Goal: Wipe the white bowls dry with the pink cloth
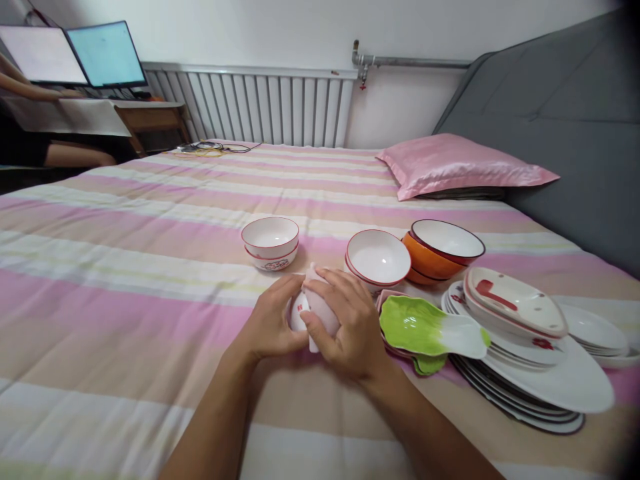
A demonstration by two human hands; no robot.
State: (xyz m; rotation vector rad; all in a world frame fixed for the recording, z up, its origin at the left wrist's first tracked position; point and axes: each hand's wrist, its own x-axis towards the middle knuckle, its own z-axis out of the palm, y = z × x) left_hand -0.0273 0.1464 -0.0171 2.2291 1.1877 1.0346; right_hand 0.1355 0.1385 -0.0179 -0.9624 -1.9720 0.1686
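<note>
Near the front of the bed, both my hands are closed around small pale dishware held on edge. My left hand [275, 319] cups the side with a white rounded piece [299, 317], which bears a small red mark. Wrapped over the other side, my right hand [347, 320] grips a pale pink, bowl-shaped piece [324, 315]. The two parts touch, but my fingers hide whether they are separate dishes. Just beyond are two stacked white bowls [271, 238] with red rims. Close to my right hand stands another stack of red-rimmed bowls [379, 257].
Right of my hands lie a green cabbage-shaped dish [417, 327], orange bowls [435, 257], stacked plates [575, 373], a rounded triangular dish [535, 310] and small white dishes [593, 328]. Farther off are a pink pillow [460, 163], cables [215, 148] and a person's arm [30, 87] by a desk.
</note>
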